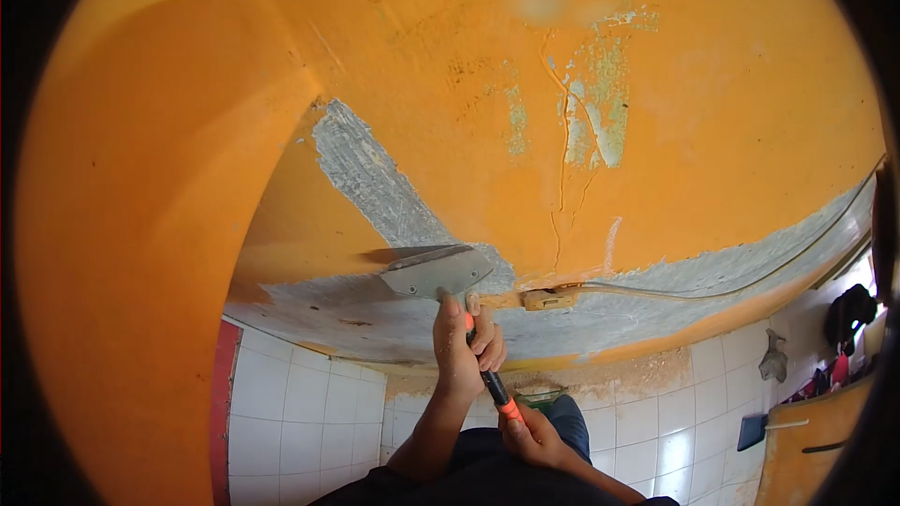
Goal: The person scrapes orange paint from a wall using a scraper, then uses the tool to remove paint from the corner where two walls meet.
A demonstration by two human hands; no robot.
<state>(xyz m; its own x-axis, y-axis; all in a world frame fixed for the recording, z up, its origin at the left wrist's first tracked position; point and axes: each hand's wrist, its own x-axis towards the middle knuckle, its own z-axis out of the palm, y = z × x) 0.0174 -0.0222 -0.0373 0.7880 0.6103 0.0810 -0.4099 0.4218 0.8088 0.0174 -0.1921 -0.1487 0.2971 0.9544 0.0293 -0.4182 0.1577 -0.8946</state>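
A long-handled wall scraper (pixel 438 273) with a wide grey metal head and a black and orange handle lies across the middle of the view. My left hand (pixel 461 347) is wrapped round the handle close under the head. Lower down, my right hand (pixel 532 437) grips the orange end. The blade edge overlaps a stripped grey patch of the orange wall (pixel 712 131), where a bare diagonal strip (pixel 375 173) runs up to the left. Just right of the head is a yellowish socket box (pixel 548 300) on the wall.
A cable (pixel 694 294) runs from the box along the stripped band to the right. Peeled patches and cracks (pixel 595 112) mark the upper wall. White tiles (pixel 281 403) cover the lower surfaces. At the right are an orange cabinet (pixel 797 459) and a hanging grey cloth (pixel 773 358).
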